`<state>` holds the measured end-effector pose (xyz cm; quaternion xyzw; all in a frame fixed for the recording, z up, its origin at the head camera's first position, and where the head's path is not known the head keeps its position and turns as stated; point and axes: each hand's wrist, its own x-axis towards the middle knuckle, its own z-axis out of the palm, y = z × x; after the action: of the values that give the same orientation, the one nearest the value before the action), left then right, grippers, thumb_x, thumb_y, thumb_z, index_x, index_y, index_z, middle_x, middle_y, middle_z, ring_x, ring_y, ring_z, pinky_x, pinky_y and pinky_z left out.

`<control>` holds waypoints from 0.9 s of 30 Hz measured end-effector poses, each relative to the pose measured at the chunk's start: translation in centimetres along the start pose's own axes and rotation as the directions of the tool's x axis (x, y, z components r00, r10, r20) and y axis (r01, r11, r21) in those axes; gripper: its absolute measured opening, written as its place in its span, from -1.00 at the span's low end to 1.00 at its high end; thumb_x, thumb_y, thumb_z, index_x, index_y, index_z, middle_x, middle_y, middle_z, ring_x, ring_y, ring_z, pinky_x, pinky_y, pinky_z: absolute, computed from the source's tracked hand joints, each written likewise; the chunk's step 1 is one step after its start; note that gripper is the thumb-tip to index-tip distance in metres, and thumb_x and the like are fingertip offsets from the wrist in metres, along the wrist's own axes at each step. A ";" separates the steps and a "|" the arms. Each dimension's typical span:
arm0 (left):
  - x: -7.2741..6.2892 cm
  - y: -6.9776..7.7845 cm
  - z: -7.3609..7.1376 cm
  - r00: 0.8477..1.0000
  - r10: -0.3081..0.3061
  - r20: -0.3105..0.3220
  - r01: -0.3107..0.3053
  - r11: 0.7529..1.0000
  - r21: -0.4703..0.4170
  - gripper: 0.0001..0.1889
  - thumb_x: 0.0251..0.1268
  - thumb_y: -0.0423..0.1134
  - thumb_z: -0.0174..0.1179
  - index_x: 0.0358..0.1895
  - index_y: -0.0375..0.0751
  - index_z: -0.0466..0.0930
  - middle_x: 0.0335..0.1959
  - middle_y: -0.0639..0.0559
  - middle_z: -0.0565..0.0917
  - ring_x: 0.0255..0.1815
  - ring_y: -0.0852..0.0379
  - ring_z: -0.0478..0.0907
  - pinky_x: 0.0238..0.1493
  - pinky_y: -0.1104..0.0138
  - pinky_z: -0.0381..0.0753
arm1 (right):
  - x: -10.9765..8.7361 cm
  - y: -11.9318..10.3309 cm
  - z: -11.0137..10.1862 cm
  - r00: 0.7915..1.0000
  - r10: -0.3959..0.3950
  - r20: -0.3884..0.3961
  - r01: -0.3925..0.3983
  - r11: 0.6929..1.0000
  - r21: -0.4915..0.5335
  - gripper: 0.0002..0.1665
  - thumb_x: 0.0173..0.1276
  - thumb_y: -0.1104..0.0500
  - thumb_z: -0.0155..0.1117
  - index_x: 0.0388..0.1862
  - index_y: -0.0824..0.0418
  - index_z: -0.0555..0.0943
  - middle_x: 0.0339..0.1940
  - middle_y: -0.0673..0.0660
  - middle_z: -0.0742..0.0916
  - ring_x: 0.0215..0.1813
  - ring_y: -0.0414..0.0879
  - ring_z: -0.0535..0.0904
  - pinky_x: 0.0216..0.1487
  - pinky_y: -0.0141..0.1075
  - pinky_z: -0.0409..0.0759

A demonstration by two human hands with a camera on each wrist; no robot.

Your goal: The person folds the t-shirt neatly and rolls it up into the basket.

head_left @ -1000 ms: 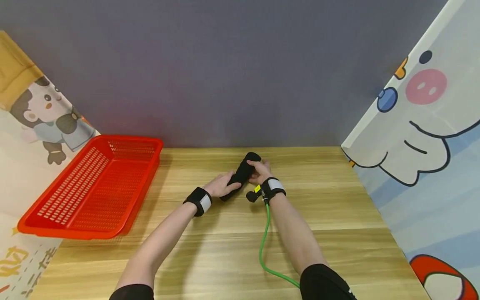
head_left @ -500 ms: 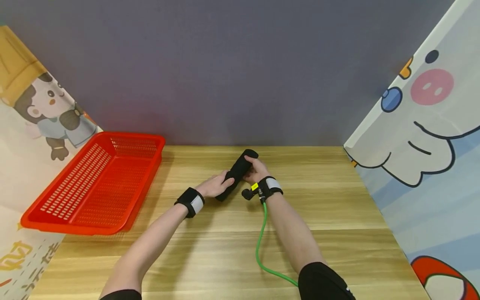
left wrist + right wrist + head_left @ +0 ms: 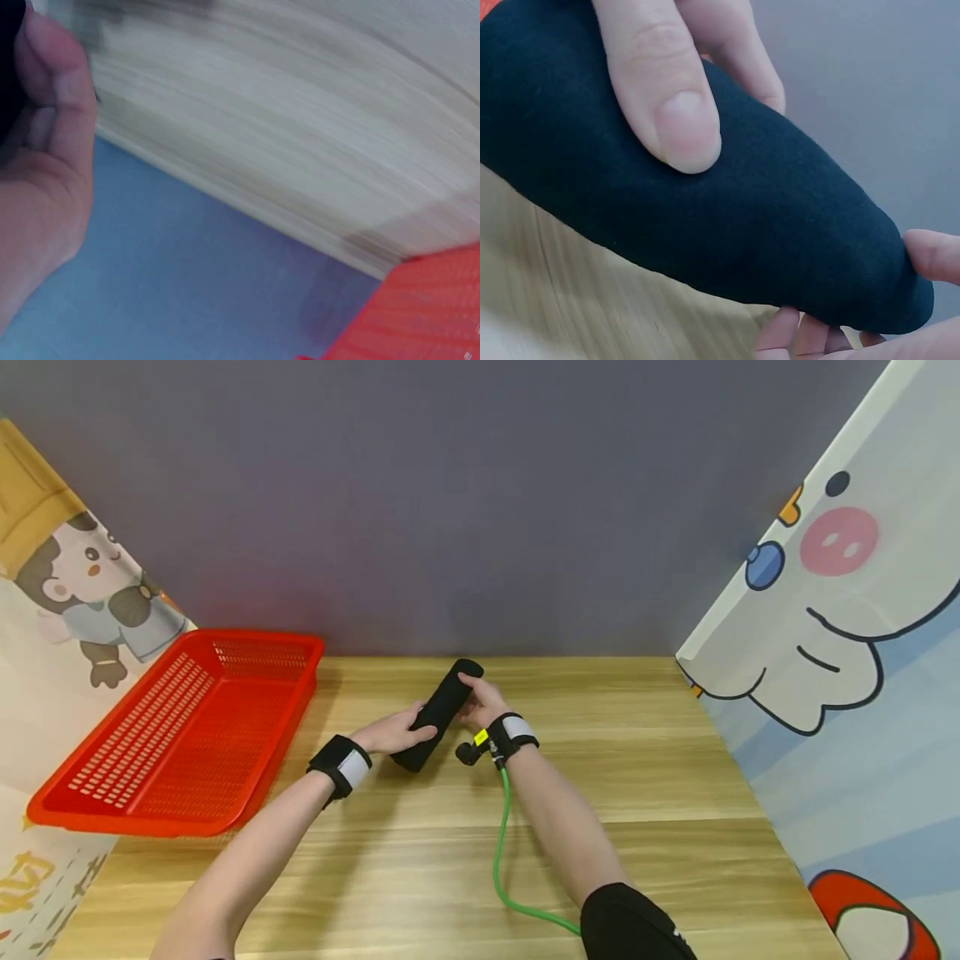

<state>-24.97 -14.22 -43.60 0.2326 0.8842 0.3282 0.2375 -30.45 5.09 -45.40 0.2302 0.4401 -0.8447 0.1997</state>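
Note:
A tight roll of black cloth (image 3: 444, 703) is held slantwise between both hands above the table. My left hand (image 3: 393, 732) grips its nearer, lower end, thumb laid across the upper side. At the far end my right hand (image 3: 483, 700) holds the roll, thumb on top and fingers bent beneath. In the right wrist view the black cloth (image 3: 765, 217) fills the middle, its surface smooth and slightly bulging. The left thumb presses on it there, while the right fingertips (image 3: 780, 330) touch its end from below. Only the roll's edge shows in the left wrist view, beside my curled left hand (image 3: 56, 142).
A red plastic basket (image 3: 258, 768) with slotted sides stands at the left of the wooden table (image 3: 637, 760). Behind the table rises a grey wall (image 3: 480, 510). A green cable (image 3: 498, 868) runs from the right wrist camera down along the right forearm.
Both hands have moved left together, carrying the cloth roll nearer to the basket. Their grips on its two ends look much the same, and the roll looks smoother.

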 end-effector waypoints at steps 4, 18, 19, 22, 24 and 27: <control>-1.2 -0.3 -1.1 1.000 0.009 0.003 -0.009 1.000 -0.005 -0.21 0.55 -0.07 0.01 0.59 -0.41 -0.15 0.38 -0.45 0.43 0.29 -0.28 0.52 0.37 -0.12 0.42 | -0.2 0.6 1.4 1.000 -0.014 0.015 0.015 0.999 -0.047 -0.83 0.47 0.12 0.25 -0.31 0.14 0.50 -0.46 0.01 0.50 -0.21 -0.07 0.34 0.10 -0.07 0.26; -7.5 -1.0 -7.3 0.995 -0.070 0.065 0.076 0.993 -0.091 -0.03 0.52 -0.10 0.08 0.63 -0.12 -0.52 0.48 -0.57 0.14 0.20 -0.32 0.57 0.08 -0.14 0.64 | -2.1 2.6 8.6 0.984 0.001 0.180 0.005 1.000 -0.031 -0.34 0.45 0.09 0.24 0.46 0.11 0.29 0.36 0.30 0.49 0.37 0.14 0.42 0.50 0.10 0.33; -7.9 -1.0 -7.7 0.996 -0.072 0.043 0.075 0.995 -0.060 -0.04 0.52 -0.10 0.08 0.63 -0.13 -0.50 0.48 -0.55 0.15 0.20 -0.32 0.58 0.15 -0.16 0.60 | -2.2 2.7 9.1 0.980 -0.001 0.199 0.007 1.000 -0.026 -0.30 0.44 0.09 0.23 0.49 0.13 0.26 0.42 0.32 0.46 0.39 0.14 0.40 0.51 0.09 0.32; -9.2 -1.1 -8.9 0.997 -0.057 -0.046 0.059 0.997 0.051 -0.04 0.51 -0.04 0.10 0.63 -0.20 -0.44 0.46 -0.53 0.25 0.19 -0.31 0.60 0.26 -0.23 0.49 | -2.6 3.0 10.9 0.964 -0.013 0.267 0.018 1.000 -0.016 -0.21 0.44 0.09 0.20 0.57 0.11 0.15 0.49 0.30 0.41 0.34 0.09 0.41 0.53 0.03 0.31; -9.9 -1.4 -9.6 0.992 -0.046 -0.115 0.058 0.993 0.107 -0.04 0.50 -0.02 0.10 0.63 -0.24 -0.40 0.45 -0.51 0.28 0.19 -0.33 0.59 0.28 -0.26 0.45 | -2.9 3.2 12.0 0.948 -0.025 0.318 0.029 1.000 -0.008 -0.17 0.46 0.11 0.17 0.62 0.08 0.07 0.52 0.27 0.39 0.32 0.06 0.41 0.54 -0.01 0.30; -11.1 -2.0 -10.6 0.981 -0.040 -0.188 0.064 0.990 0.128 -0.04 0.50 -0.01 0.12 0.63 -0.26 -0.36 0.53 -0.49 0.16 0.31 -0.40 0.48 0.34 -0.29 0.38 | -3.4 3.5 13.4 0.913 -0.032 0.406 0.036 0.999 -0.002 -0.12 0.51 0.13 0.11 0.67 0.04 -0.05 0.61 0.26 0.27 0.45 0.07 0.35 0.58 -0.04 0.23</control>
<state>-22.90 -26.83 -34.86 0.1933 0.9281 0.2824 0.1469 -28.65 -7.51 -39.01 0.0412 0.3969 -0.8753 0.2733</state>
